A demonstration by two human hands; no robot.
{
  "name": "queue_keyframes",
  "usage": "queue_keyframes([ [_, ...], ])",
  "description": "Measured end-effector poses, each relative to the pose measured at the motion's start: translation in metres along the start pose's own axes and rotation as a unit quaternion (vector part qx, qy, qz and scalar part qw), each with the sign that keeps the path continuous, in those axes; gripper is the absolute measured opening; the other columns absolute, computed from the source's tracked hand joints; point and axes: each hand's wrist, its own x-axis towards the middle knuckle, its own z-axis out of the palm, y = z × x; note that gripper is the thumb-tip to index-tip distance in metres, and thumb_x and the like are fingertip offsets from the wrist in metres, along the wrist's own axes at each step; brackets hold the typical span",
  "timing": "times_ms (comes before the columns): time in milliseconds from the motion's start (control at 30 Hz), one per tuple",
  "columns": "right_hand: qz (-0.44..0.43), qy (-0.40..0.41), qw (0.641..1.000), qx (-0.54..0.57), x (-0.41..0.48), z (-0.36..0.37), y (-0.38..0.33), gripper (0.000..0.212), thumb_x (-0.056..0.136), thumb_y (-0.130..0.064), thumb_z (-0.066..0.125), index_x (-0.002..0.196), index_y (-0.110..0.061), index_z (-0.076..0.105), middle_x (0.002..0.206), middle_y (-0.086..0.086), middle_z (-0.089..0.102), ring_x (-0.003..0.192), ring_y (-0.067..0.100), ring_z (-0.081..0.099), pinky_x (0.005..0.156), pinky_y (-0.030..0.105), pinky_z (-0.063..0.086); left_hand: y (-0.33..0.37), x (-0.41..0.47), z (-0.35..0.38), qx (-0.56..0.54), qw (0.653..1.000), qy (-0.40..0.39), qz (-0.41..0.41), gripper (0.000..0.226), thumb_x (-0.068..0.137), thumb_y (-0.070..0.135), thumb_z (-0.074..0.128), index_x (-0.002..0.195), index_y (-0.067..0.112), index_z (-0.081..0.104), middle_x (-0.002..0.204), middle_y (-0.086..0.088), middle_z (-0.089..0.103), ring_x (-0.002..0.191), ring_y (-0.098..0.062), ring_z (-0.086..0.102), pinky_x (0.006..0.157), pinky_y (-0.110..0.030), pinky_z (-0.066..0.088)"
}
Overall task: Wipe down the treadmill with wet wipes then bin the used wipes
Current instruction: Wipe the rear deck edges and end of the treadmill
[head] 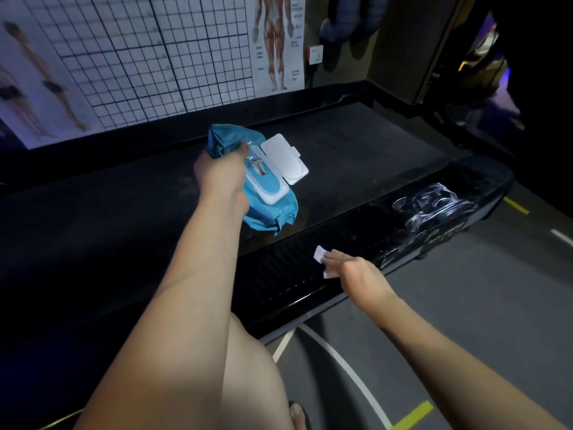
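Note:
A black treadmill deck (356, 144) runs across the middle of the view, with a ribbed side rail (288, 268) along its near edge. My left hand (221, 175) grips a blue pack of wet wipes (266, 212) above the belt; the pack's white flip lid (286, 162) stands open. My right hand (359, 276) holds a small white wipe (321, 254) against the side rail. White smeared streaks (434, 209) show on the glossy rear end of the rail.
A gridded posture chart and an anatomy poster (279, 41) cover the wall behind the treadmill, beside a wall socket (315, 54). Grey floor with white and yellow lines (415, 414) lies to the right. My knee and foot (297, 414) are at the bottom.

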Motion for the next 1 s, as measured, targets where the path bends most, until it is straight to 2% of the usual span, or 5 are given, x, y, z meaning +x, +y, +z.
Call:
queue_keyframes([
  [233,0.107,0.107,0.983,0.105,-0.028,-0.037,0.012,0.037,0.090,0.008,0.051,0.109,-0.013,0.076,0.107,-0.009,0.074,0.078,-0.015,0.062,0.073,-0.003,0.041,-0.004,-0.012,0.011,0.013,1.000,-0.023,-0.012,0.018,0.092,0.006,0.078,0.094,0.021,0.068,0.106,-0.008,0.077,0.098,-0.027,0.077,0.091,-0.050,0.063],
  [333,0.172,0.180,0.962,0.114,-0.011,-0.053,0.009,0.040,0.088,0.001,0.050,0.110,-0.018,0.077,0.095,0.002,0.078,0.057,-0.004,0.060,0.055,0.008,0.042,-0.004,-0.015,0.014,0.012,0.999,-0.026,-0.015,0.019,0.091,0.007,0.080,0.092,0.022,0.067,0.105,-0.008,0.077,0.097,-0.027,0.077,0.091,-0.051,0.063],
  [500,0.080,0.068,0.983,0.153,0.025,-0.022,-0.023,0.034,0.093,-0.002,0.053,0.116,-0.016,0.073,0.094,-0.007,0.077,0.094,0.004,0.071,0.092,0.027,0.055,-0.006,-0.017,0.020,0.015,0.999,-0.028,-0.017,0.019,0.091,0.008,0.080,0.093,0.022,0.067,0.105,-0.008,0.077,0.097,-0.028,0.077,0.090,-0.052,0.063],
  [667,0.044,0.002,0.999,0.023,0.013,0.011,-0.015,0.044,0.093,0.013,0.044,0.129,-0.005,0.059,0.144,0.005,0.052,0.151,0.024,0.026,0.123,0.037,0.010,-0.009,-0.018,0.026,0.018,0.999,-0.033,-0.020,0.019,0.092,0.010,0.080,0.092,0.023,0.067,0.105,-0.006,0.077,0.097,-0.027,0.077,0.091,-0.051,0.063],
  [1000,0.139,0.150,0.979,-0.013,-0.035,-0.010,0.058,0.070,0.080,0.026,0.040,0.141,-0.004,0.055,0.149,0.014,0.051,0.146,0.029,0.037,0.124,0.036,0.010,-0.012,-0.031,0.034,0.031,0.998,-0.053,-0.010,0.017,0.092,0.010,0.079,0.097,0.023,0.069,0.105,-0.005,0.078,0.094,-0.024,0.078,0.083,-0.044,0.066],
])
